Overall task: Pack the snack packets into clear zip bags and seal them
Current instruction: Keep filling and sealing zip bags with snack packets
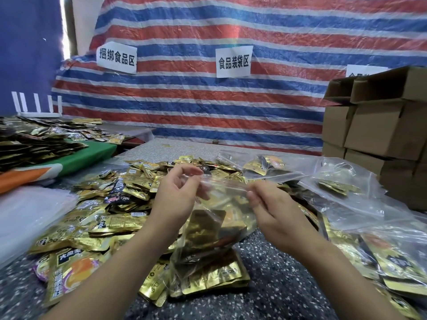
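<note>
From the head camera, the left hand [178, 192] pinches the left end of the clear zip bag [215, 229] at its red-lined seal strip, thumb and forefinger closed on the plastic with the other fingers loosely curled, while the right hand [270, 206] pinches the same strip at its right end; the bag hangs below and between the two hands, already holding several gold snack packets [208, 273] whose weight rests on the speckled table [277, 285]. The likely trouble is a partial seal: the strip between the hands looks slack and slightly wavy (whether it is closed at all I cannot tell), so running the fingers along it could skip a stretch and leave a gap. A packet corner riding up under the strip would also block closure. Beyond the left hand lies the loose pile of packets [120, 204], and past the right hand the filled bags [335, 181], so an unsealed one could spill unnoticed among them
</note>
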`<action>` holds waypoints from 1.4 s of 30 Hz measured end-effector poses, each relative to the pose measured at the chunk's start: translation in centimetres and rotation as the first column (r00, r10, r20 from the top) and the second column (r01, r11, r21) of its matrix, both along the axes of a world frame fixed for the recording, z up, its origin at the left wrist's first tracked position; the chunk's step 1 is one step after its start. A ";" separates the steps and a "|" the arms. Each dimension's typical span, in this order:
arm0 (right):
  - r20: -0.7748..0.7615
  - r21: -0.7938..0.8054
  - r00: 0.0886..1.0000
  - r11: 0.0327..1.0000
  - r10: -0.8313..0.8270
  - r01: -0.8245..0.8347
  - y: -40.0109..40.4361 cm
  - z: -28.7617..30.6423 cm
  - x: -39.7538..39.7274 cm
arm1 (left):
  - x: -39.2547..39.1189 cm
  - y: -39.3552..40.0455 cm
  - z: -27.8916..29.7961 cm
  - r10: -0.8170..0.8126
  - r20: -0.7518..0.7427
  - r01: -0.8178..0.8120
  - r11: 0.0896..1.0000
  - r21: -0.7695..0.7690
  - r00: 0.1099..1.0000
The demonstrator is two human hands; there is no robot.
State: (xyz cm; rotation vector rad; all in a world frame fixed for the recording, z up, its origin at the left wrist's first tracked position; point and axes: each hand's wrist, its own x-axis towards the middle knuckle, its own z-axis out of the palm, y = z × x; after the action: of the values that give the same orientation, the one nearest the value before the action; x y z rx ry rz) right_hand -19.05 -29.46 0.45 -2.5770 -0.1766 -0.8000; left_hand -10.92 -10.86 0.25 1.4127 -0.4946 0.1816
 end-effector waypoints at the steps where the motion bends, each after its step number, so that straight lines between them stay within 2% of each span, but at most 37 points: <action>1: -0.035 -0.070 0.998 0.997 -0.044 0.041 0.2 0.2 0.1 | 0.1 0.0 -0.1 0.011 0.002 -0.011 1.000 0.020 1.000; 4: 0.026 -0.372 0.981 0.909 -0.194 0.190 0.7 0.8 0.5 | 0.2 -0.2 -0.6 0.038 0.064 -0.042 0.997 0.061 0.997; 6: 0.026 -0.430 0.985 0.888 -0.171 0.165 1.0 1.4 0.6 | 0.2 -0.5 -0.8 0.021 0.097 -0.028 0.997 0.074 0.995; 8: -0.117 -0.368 0.990 0.929 -0.075 0.027 1.4 2.0 1.1 | 0.1 -0.7 -0.9 -0.004 0.115 -0.004 0.998 0.070 0.993; 11: -0.368 -0.234 0.928 0.960 0.061 -0.156 2.3 2.1 2.1 | 0.2 -0.8 -1.1 0.050 0.136 -0.061 0.995 0.079 0.990; 15: -0.550 -0.186 0.824 0.941 0.138 -0.282 3.2 1.1 2.8 | 0.5 -0.7 -1.8 0.102 0.224 -0.165 0.943 0.288 0.969; 18: -0.604 -0.206 0.784 0.922 0.145 -0.329 3.3 0.1 2.7 | 0.4 -1.0 -2.4 0.110 0.304 -0.234 0.883 0.407 0.946; 21: -0.535 -0.131 0.831 0.956 0.156 -0.264 2.9 -0.4 2.8 | 0.4 -1.1 -2.2 0.175 0.300 -0.260 0.925 0.276 0.938; 23: -0.492 0.037 0.853 0.983 0.175 -0.180 2.4 0.0 2.9 | 0.4 -0.7 -1.6 0.241 0.242 -0.280 0.950 0.140 0.940; 27: -0.433 0.293 0.883 0.955 0.182 -0.053 0.0 2.6 3.8 | 0.2 -0.2 -0.7 0.336 0.134 -0.336 0.941 -0.022 0.932; 29: -0.364 0.440 0.926 0.895 0.105 0.072 -1.8 4.0 5.2 | -0.1 -0.1 -0.5 0.353 0.134 -0.352 0.935 -0.036 0.926; 31: -0.273 0.662 0.961 0.733 0.044 0.154 -3.5 5.4 6.8 | -0.2 -0.1 -0.6 0.341 0.149 -0.339 0.940 -0.037 0.928; 32: -0.217 0.791 0.975 0.594 0.047 0.148 -4.2 6.2 7.5 | -0.2 -0.1 -0.7 0.333 0.162 -0.332 0.943 -0.032 0.929; 34: -0.062 0.970 0.994 0.239 0.095 0.038 -5.7 7.5 9.2 | -0.4 -0.2 -0.8 0.319 0.188 -0.323 0.946 -0.010 0.929; 35: 0.013 0.996 0.993 0.087 0.120 -0.023 -6.5 7.9 10.1 | -0.5 -0.2 -0.8 0.314 0.196 -0.320 0.947 0.000 0.929; 36: 0.040 0.999 0.990 -0.002 0.136 -0.041 -7.3 7.9 11.0 | -0.6 -0.3 -0.9 0.309 0.203 -0.318 0.948 0.010 0.929; 37: 0.004 1.000 0.991 -0.014 0.136 -0.002 -8.0 7.5 11.8 | -0.6 -0.4 -1.0 0.299 0.205 -0.309 0.951 0.020 0.932; 38: -0.079 0.997 0.989 0.021 0.125 0.076 -8.5 6.8 12.5 | -0.7 -0.5 -1.1 0.280 0.200 -0.292 0.956 0.031 0.939; 40: -0.274 0.956 0.956 0.138 0.105 0.259 -8.7 4.9 13.2 | -0.7 -0.7 -1.4 0.236 0.188 -0.253 0.965 0.074 0.953; 42: -0.375 0.911 0.923 0.218 0.087 0.350 -8.6 3.4 13.5 | -0.6 -0.8 -1.7 0.216 0.196 -0.243 0.962 0.127 0.956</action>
State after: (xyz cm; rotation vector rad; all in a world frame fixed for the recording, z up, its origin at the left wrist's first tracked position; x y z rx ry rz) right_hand -5.53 -38.03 3.88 -1.3867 0.5496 -0.2510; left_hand -11.54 -11.67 -1.46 1.6097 -0.4995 0.4732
